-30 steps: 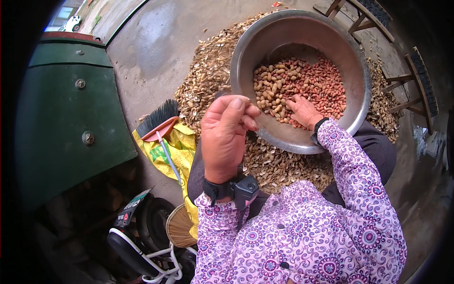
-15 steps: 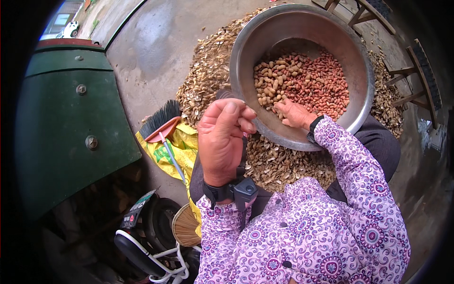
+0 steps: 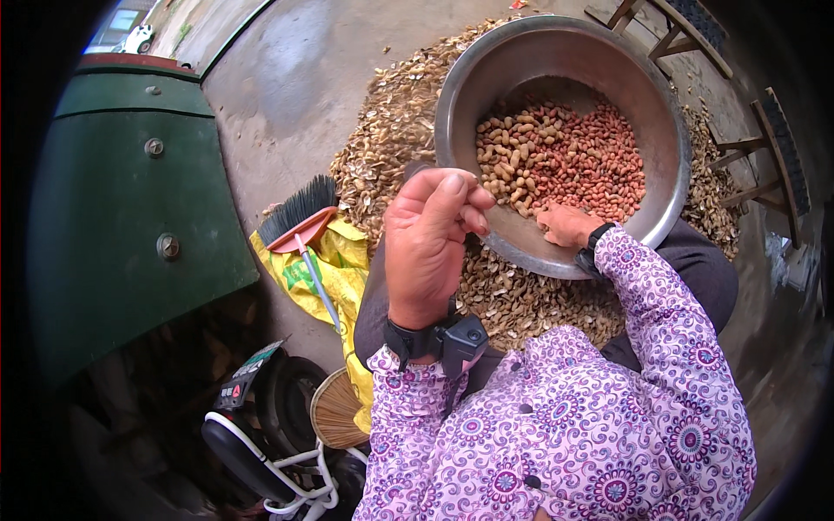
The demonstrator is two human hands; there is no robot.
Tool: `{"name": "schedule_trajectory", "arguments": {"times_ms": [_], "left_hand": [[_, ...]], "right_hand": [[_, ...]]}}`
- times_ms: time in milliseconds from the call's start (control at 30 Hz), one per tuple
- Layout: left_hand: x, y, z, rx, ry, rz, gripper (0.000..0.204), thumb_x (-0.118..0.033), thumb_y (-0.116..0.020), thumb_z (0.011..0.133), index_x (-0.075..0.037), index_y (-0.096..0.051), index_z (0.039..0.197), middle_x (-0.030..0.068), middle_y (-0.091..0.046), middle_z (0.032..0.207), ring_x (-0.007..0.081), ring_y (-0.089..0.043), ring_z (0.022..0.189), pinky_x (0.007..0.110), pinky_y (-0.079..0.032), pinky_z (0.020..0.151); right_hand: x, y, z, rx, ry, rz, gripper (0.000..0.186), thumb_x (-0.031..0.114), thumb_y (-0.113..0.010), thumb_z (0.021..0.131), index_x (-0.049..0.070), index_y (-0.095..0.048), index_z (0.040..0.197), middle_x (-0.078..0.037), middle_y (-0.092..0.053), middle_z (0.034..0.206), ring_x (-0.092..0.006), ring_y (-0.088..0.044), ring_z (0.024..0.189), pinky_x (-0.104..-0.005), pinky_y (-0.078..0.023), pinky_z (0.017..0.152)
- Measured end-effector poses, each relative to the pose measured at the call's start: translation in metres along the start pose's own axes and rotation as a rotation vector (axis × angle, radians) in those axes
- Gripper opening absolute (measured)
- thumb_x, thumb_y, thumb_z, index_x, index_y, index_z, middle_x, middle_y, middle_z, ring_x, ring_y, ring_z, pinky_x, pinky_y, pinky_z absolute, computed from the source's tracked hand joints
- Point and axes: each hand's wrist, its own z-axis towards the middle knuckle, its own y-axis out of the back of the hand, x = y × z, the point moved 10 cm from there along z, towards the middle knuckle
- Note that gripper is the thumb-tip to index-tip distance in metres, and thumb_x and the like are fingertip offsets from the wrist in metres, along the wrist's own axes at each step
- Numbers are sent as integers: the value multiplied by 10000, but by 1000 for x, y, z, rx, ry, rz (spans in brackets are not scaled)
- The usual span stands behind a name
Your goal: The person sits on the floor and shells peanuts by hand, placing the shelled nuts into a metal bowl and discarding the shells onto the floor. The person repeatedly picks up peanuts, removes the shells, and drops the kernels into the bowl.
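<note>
A wide metal basin (image 3: 446, 122) stands in front of me, with unshelled peanuts (image 3: 506, 161) on its left and loose red peanut kernels (image 3: 612, 161) on its right. Inside its near wall, at the edge of the nuts, my right hand (image 3: 566, 226) has its fingers curled together; whatever they grip is hidden. My left hand (image 3: 426, 243) is raised by the basin's near-left rim. Its thumb presses against the bent fingers, and I cannot make out anything between them.
Peanut shells (image 3: 387, 122) are heaped around the basin and between my legs. At left lie a broom (image 3: 300, 221) and a yellow bag (image 3: 347, 260), beside a green metal panel (image 3: 130, 226). A round straw brush (image 3: 334, 408) is nearer me. Wooden stools (image 3: 777, 165) stand at right.
My right hand has drawn back from the unshelled peanuts toward the basin's near wall, its fingers going from stretched to curled. The left hand stays closed, slightly farther right. The view has shifted a little.
</note>
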Motion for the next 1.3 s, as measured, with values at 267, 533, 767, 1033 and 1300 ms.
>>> {"name": "schedule_trajectory", "arguments": {"times_ms": [267, 533, 767, 1033, 1300], "left_hand": [[5, 0, 3, 29, -2, 20, 151, -116, -477, 853, 13, -547, 888, 115, -598, 745, 129, -546, 581, 249, -467, 564], [-5, -3, 0, 22, -32, 13, 130, -120, -502, 842, -4, -557, 861, 95, -596, 731, 105, -525, 563, 218, -442, 547], [8, -11, 10, 5, -6, 32, 126, -108, -507, 835, 5, -556, 864, 105, -603, 732, 112, -536, 560, 220, -452, 543], [25, -39, 20, 55, -5, 46, 130, -154, -561, 802, -29, -550, 770, 44, -565, 635, 79, -520, 515, 200, -422, 449], [70, -80, 34, 26, -65, 49, 181, -161, -547, 777, -9, -539, 680, 48, -541, 561, 108, -510, 471, 244, -419, 431]], "right_hand": [[-18, -10, -2, -2, 49, -19, 216, 155, -514, 720, -6, -581, 849, -210, -575, 874, -341, -557, 844, -392, -429, 768], [-9, -1, -21, 53, 8, -41, 225, 172, -545, 708, -1, -588, 847, -188, -583, 867, -338, -557, 827, -390, -429, 733], [-41, 0, -32, -129, 19, 46, 78, 120, -534, 694, 65, -566, 740, -143, -569, 673, -301, -553, 668, -376, -425, 605], [-56, -1, -34, -340, 136, -17, 74, 123, -568, 670, 62, -546, 706, -188, -549, 675, -350, -535, 658, -411, -421, 595], [-35, 108, -85, -586, -116, 620, 321, 82, -608, 744, 54, -514, 1049, 14, -538, 806, -63, -494, 658, -205, -403, 513]]}}
